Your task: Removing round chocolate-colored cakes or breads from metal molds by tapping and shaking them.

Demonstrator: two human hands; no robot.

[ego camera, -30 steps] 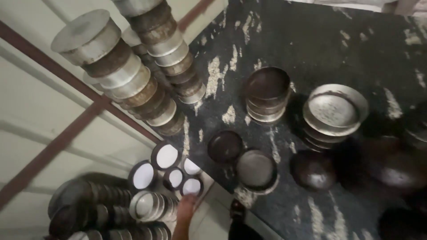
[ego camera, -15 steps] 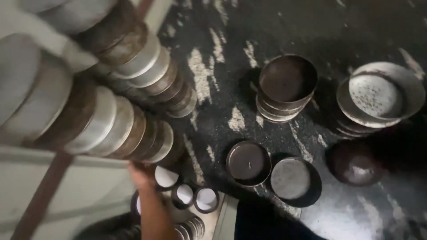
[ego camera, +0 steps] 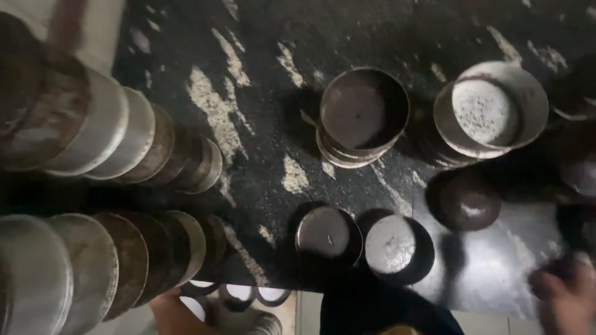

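The floor (ego camera: pixel 261 93) was black with pale, patchy streaks. The stacked round tins (ego camera: pixel 112 142) by its left edge were grey and rusty brown, and the tin stack (ego camera: pixel 363 115) in the middle was dark brown. The pan (ego camera: pixel 487 111) near the right edge was pale grey with dark speckles.

pans (ego camera: pixel 363 115): dull, tarnished metal (some paler, speckled)
floor (ego camera: pixel 261 93): dark, worn, patchy, glossy at four o'clock

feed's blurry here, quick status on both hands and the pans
Left hand low beside the tall stacks of round pans, grip hidden. Right hand blurred at the floor, apparently empty. Loose pan lies between.
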